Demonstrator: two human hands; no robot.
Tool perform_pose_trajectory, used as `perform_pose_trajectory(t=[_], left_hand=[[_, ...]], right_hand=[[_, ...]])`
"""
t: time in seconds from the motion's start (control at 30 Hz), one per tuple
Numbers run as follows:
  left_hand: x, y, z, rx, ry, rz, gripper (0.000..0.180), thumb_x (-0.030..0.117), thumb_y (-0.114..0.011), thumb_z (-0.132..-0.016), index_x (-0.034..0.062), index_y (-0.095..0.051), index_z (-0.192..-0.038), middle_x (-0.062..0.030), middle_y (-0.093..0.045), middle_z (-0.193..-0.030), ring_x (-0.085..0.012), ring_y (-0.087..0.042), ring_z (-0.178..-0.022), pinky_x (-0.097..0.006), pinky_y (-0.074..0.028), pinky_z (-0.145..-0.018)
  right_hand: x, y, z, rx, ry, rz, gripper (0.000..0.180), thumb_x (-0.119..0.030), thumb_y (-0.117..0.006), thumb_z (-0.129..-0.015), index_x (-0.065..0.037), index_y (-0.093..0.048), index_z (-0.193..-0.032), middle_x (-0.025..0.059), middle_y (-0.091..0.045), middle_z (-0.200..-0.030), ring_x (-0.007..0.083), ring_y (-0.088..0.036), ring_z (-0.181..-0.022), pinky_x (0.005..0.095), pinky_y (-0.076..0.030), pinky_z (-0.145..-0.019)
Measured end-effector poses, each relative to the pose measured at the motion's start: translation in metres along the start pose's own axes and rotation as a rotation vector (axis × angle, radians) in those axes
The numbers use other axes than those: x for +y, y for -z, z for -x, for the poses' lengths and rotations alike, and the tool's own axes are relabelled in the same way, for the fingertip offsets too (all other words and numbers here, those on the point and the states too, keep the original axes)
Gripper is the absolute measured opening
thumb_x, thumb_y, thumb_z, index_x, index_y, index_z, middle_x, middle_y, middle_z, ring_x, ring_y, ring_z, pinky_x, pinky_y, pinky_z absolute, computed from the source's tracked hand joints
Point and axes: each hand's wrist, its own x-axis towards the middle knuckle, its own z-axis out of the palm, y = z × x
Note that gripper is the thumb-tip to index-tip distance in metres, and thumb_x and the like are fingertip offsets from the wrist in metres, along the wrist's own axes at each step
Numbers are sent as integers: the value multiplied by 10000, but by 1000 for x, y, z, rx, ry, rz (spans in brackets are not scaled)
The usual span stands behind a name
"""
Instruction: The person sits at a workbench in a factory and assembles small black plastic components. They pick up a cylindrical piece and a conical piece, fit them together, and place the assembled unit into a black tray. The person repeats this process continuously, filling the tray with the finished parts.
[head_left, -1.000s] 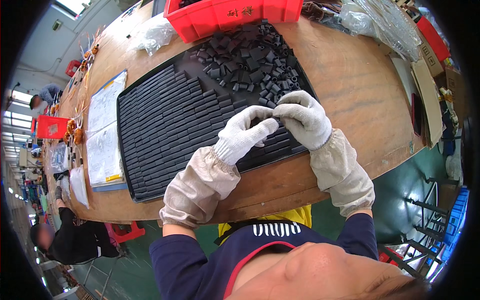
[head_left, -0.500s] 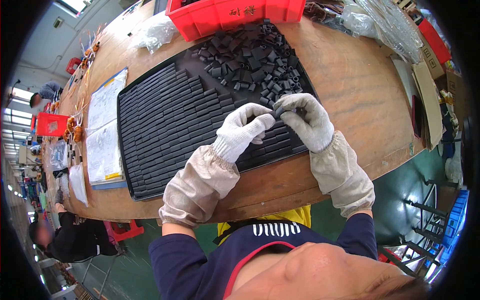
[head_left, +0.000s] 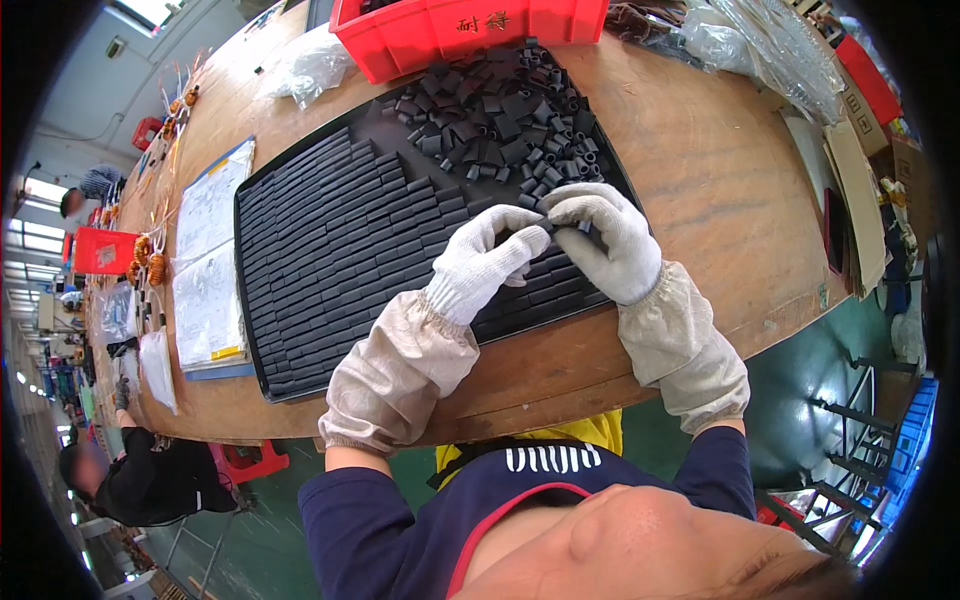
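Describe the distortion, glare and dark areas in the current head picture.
Head view: fisheye distortion bows the wooden table, and black fills the corners; head view: glare shines on the green floor at right, and the far-left windows look washed out; head view: the loose black pieces partly merge in dark tones.

Short black tubes (head_left: 335, 250), some rowed, some heaped
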Motion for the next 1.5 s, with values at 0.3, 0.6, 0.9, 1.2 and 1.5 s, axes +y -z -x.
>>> perform_pose_trajectory(t=[0.3, 0.6, 0.9, 1.2, 1.5], left_hand=[[-3, 4, -3, 143, -104, 92, 361, 334, -618, -1046, 79, -643, -1300, 30, -642, -967, -30, -569, -759, -193, -506, -645], [1, 3, -1, 126, -79, 228, 403, 395, -576, -1061, 78, -657, -1298, 22, -636, -972, -43, -575, -773, -205, -513, -657], [7, -5, 3, -68, 71, 333, 797, 668, -360, -1039, 37, -450, -1517, -48, -604, -1039, -78, -564, -762, -212, -511, -622], [5, -3, 5, -212, 96, 338, 903, 775, -359, -974, 79, -390, -1548, -39, -576, -1002, -87, -525, -698, -215, -395, -540], [3, 0, 5, -210, 120, 219, 481, 418, -498, -1086, 66, -537, -1412, -22, -635, -983, -55, -523, -718, -204, -372, -550]], right_hand=[[10, 12, -8, 21, 129, 333, 348, 9, -798, -694, -96, -729, -1019, 63, -740, -1022, 291, -681, -979, 397, -533, -883], [16, 5, -2, -157, 272, 522, 274, -68, -753, -662, -162, -737, -919, -28, -691, -922, 217, -647, -1022, 414, -484, -944], [5, 2, -5, 74, 203, 366, 317, -48, -799, -713, -148, -740, -1008, 21, -702, -980, 271, -663, -977, 423, -516, -885], [-3, -5, 0, -109, 249, 295, 426, -48, -821, -619, -172, -766, -1023, 69, -680, -1223, 323, -629, -1139, 441, -510, -971], [-2, 6, -3, -10, 182, 248, 337, -57, -853, -644, -170, -768, -950, 79, -701, -1137, 336, -645, -1079, 437, -526, -917]])
